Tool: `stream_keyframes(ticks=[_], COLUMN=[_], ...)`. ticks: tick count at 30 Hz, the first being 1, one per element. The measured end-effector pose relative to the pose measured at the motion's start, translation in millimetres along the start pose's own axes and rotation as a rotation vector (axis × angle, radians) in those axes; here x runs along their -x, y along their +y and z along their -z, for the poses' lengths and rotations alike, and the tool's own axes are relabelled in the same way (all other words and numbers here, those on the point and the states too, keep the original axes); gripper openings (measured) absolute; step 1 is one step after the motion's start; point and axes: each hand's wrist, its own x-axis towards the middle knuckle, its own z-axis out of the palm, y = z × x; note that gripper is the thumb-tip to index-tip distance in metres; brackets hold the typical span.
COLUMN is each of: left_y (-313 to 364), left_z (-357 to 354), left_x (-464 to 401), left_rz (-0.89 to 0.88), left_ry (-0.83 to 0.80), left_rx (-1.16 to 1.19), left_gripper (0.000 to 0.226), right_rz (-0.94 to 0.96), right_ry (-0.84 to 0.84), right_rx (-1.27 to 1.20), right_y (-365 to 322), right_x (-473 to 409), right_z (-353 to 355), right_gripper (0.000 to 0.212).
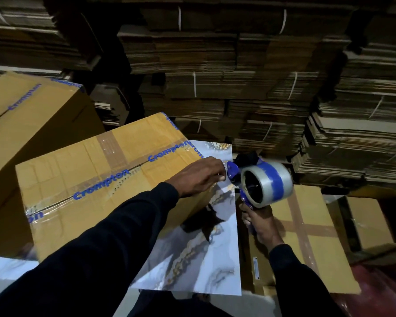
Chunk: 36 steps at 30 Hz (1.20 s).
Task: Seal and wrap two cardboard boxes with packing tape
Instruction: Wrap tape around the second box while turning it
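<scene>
A brown cardboard box (82,177) printed with blue "Crompton" lettering lies on a marble-patterned table (201,255); clear tape runs along its top seam. My left hand (199,177) rests at the box's right edge, its fingertips pinching the tape end at the nose of a blue tape dispenser (258,179). My right hand (261,225) grips the dispenser's handle just off the table's right side. The dispenser carries a roll of clear tape with a blue band. A second Crompton box (30,110) stands behind at the left, also taped along its seam.
Tall stacks of flattened, strapped cardboard (261,88) fill the background. Below the table's right edge lies a taped brown box (306,227) on the floor, with another box (366,223) beyond it. The room is dim.
</scene>
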Motion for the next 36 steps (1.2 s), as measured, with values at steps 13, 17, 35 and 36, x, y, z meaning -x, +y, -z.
stream_keyframes(ticks=[13,17,35,36], left_y=[-9.2,-4.6,-116.1,-126.2], left_z=[-5.1,0.5,50.5,56.4], left_x=[-12.8,-20.0,-9.2,-9.6], left_rz=[0.015,0.036,0.0,0.006], left_ry=[-0.175,-0.293,-0.068,-0.063], left_rx=[-0.321,-0.369,-0.296,-0.291], left_gripper=[0.042,0.022,0.037,0.036], right_rz=[0.021,0.048,-0.096,-0.091], right_ry=[0.049,0.039,-0.067,-0.066], right_rx=[-0.191,-0.192,-0.433,-0.429], right_y=[-21.9,-28.9,-95.1,-100.2], right_x=[16.2,22.2,17.1,15.0], right_z=[-15.4,-13.4,-126.0,-134.3], right_gripper=[0.026,0.023,0.05,0.05])
